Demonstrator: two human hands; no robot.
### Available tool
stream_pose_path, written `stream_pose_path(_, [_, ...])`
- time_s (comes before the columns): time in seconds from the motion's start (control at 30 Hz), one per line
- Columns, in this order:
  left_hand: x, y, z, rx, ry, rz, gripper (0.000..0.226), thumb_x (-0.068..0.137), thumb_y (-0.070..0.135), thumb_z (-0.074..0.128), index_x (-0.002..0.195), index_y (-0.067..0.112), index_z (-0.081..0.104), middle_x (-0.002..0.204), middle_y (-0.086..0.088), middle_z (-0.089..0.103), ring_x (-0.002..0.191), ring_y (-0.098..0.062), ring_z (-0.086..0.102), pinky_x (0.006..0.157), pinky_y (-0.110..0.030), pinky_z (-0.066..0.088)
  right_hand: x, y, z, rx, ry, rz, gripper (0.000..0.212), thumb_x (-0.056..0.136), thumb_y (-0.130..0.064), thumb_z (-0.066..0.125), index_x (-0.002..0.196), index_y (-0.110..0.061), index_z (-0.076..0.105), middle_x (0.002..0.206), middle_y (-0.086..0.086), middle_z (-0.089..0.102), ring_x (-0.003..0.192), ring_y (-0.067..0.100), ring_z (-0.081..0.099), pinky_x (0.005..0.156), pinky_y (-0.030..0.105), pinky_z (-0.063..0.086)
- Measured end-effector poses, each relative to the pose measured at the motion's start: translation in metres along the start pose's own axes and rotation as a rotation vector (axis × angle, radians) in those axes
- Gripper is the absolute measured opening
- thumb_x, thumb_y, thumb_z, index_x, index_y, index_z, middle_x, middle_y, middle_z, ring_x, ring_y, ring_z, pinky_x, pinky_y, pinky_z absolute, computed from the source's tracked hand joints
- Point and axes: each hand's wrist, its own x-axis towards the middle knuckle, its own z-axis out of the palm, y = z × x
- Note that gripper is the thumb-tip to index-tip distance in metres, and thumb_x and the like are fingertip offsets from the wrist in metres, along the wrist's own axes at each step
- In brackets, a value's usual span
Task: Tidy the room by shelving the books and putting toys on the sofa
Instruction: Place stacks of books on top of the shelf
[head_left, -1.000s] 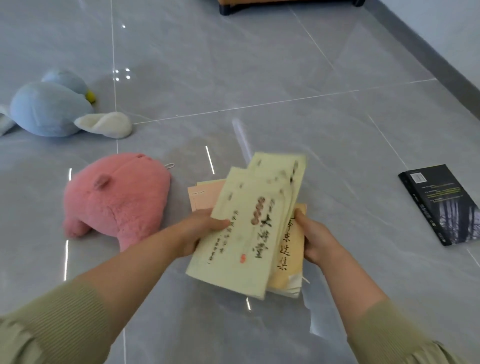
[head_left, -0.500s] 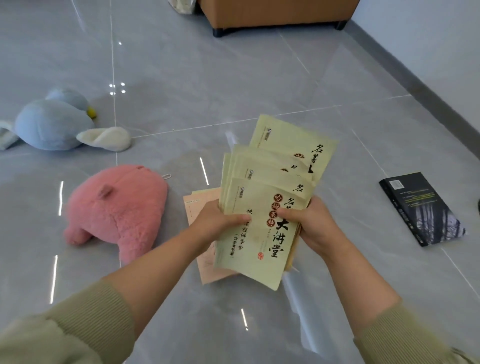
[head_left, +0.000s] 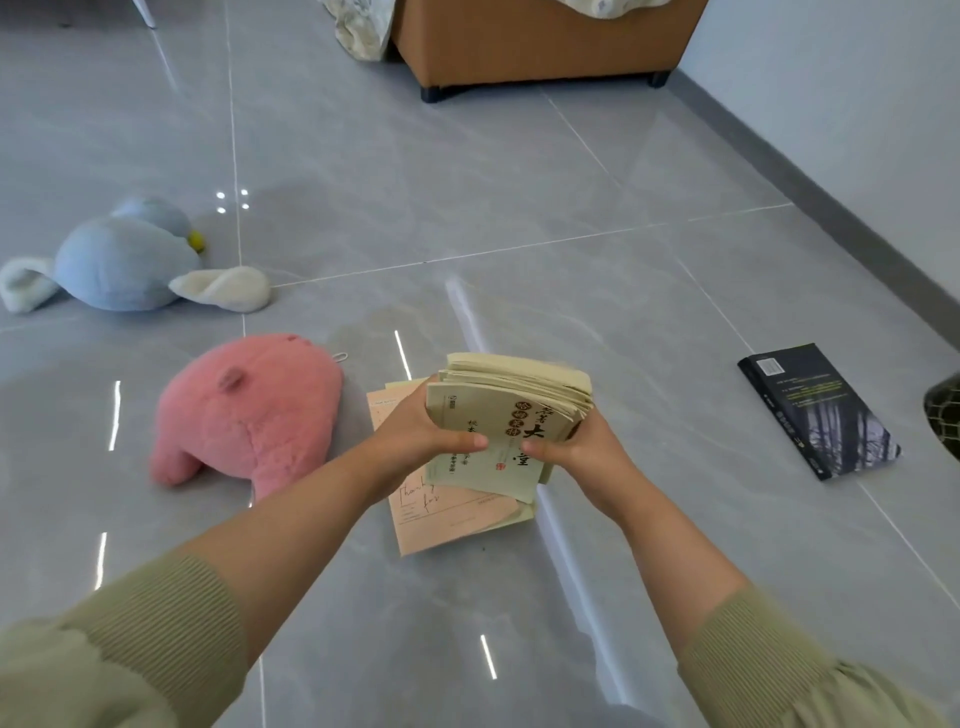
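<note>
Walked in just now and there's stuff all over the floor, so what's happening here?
A person grips a stack of yellow-green booklets in the left hand and right hand, above a pink notebook on the floor. A pink plush toy and a blue plush toy lie to the left, a black book to the right. Neither toy is on the sofa yet.

Glossy grey tiled floor (head_left: 467, 156) with bright light reflections, pale wall (head_left: 857, 104) on the right, dark skirting (head_left: 800, 182), brown sofa (head_left: 519, 41) behind
</note>
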Motion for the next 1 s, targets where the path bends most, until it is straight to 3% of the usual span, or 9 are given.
stream_pose_path(0.1, [0.000, -0.001, 0.012, 0.071, 0.188, 0.023, 0.042, 0.071, -0.006, 0.075, 0.107, 0.013, 0.062, 0.100, -0.004, 0.070, 0.097, -0.022, 0.067, 0.069, -0.021, 0.054, -0.001, 0.000, 0.006, -0.077, 0.134, -0.022, 0.040, 0.077, 0.007, 0.069, 0.106, -0.018, 0.059, 0.096, -0.002, 0.069, 0.092, 0.016, 0.067, 0.068, 0.024, 0.058])
stream_pose_path(0.2, [-0.002, 0.001, 0.018, 0.079, 0.401, 0.116, 0.040, 0.072, -0.011, 0.071, 0.090, 0.023, 0.064, 0.090, 0.001, 0.068, 0.086, -0.016, 0.065, 0.062, -0.015, 0.053, -0.003, -0.007, 0.012, -0.092, 0.182, -0.098, 0.042, 0.077, 0.016, 0.063, 0.095, -0.021, 0.059, 0.086, -0.008, 0.064, 0.077, 0.000, 0.063, 0.057, 0.008, 0.048])
stream_pose_path(0.3, [-0.005, 0.004, 0.002, 0.046, 0.219, 0.131, 0.051, 0.066, -0.004, 0.078, 0.108, 0.019, 0.060, 0.103, -0.002, 0.068, 0.097, -0.019, 0.064, 0.070, -0.020, 0.054, 0.001, -0.014, 0.010, -0.111, 0.070, -0.140, 0.043, 0.076, 0.010, 0.069, 0.097, -0.026, 0.057, 0.089, -0.010, 0.064, 0.080, -0.002, 0.062, 0.065, 0.010, 0.048])
stream_pose_path(0.4, [-0.008, 0.005, -0.018, 0.086, -0.003, 0.032, 0.104, 0.057, 0.010, 0.081, 0.145, 0.030, 0.030, 0.138, 0.015, 0.043, 0.125, -0.007, 0.045, 0.081, -0.014, 0.049, 0.008, -0.014, 0.005, -0.099, -0.128, -0.083, 0.074, 0.061, -0.019, 0.084, 0.122, -0.037, 0.047, 0.113, -0.017, 0.059, 0.104, -0.004, 0.059, 0.083, 0.019, 0.050])
stream_pose_path(0.5, [-0.006, 0.003, -0.018, 0.028, -0.078, 0.016, 0.126, 0.052, 0.012, 0.084, 0.148, 0.042, 0.007, 0.128, 0.033, 0.039, 0.120, 0.004, 0.046, 0.080, -0.012, 0.049, 0.013, -0.013, 0.007, -0.019, -0.196, -0.074, 0.100, 0.050, -0.032, 0.085, 0.134, -0.047, 0.030, 0.131, -0.021, 0.045, 0.119, -0.007, 0.050, 0.093, 0.022, 0.047])
stream_pose_path(0.63, [0.002, 0.003, -0.018, -0.010, -0.037, 0.021, 0.128, 0.047, 0.029, 0.086, 0.146, 0.044, 0.006, 0.137, 0.009, 0.049, 0.123, -0.009, 0.052, 0.088, -0.022, 0.049, 0.020, -0.011, 0.003, 0.019, -0.267, -0.070, 0.109, 0.043, -0.049, 0.091, 0.134, -0.046, 0.030, 0.140, -0.011, 0.046, 0.122, 0.007, 0.053, 0.095, 0.028, 0.047])
stream_pose_path(0.8, [0.003, 0.011, -0.004, -0.055, 0.198, 0.103, 0.088, 0.051, 0.077, 0.066, 0.129, 0.040, 0.047, 0.140, 0.011, 0.047, 0.124, -0.008, 0.049, 0.107, -0.036, 0.039, 0.018, -0.010, 0.011, 0.326, 0.036, -0.116, 0.091, 0.048, -0.074, 0.077, 0.125, -0.034, 0.049, 0.127, -0.004, 0.058, 0.110, 0.006, 0.060, 0.089, 0.024, 0.046])
stream_pose_path(0.9, [0.008, 0.018, 0.013, -0.083, 0.443, 0.129, 0.055, 0.064, 0.070, 0.051, 0.103, 0.034, 0.067, 0.111, 0.003, 0.066, 0.102, -0.017, 0.060, 0.090, -0.034, 0.048, 0.017, -0.016, 0.044, 0.337, 0.346, -0.180, 0.043, 0.077, -0.055, 0.055, 0.102, -0.022, 0.064, 0.096, -0.001, 0.066, 0.088, 0.014, 0.062, 0.071, 0.023, 0.049])
stream_pose_path(1.0, [0.011, 0.027, 0.015, -0.058, 0.534, 0.154, 0.029, 0.074, 0.046, 0.051, 0.089, 0.029, 0.069, 0.090, 0.007, 0.065, 0.082, -0.011, 0.056, 0.067, -0.021, 0.041, 0.022, -0.024, 0.063, 0.257, 0.514, -0.183, 0.031, 0.081, -0.046, 0.049, 0.086, -0.020, 0.064, 0.079, -0.002, 0.060, 0.074, 0.015, 0.057, 0.062, 0.027, 0.045])
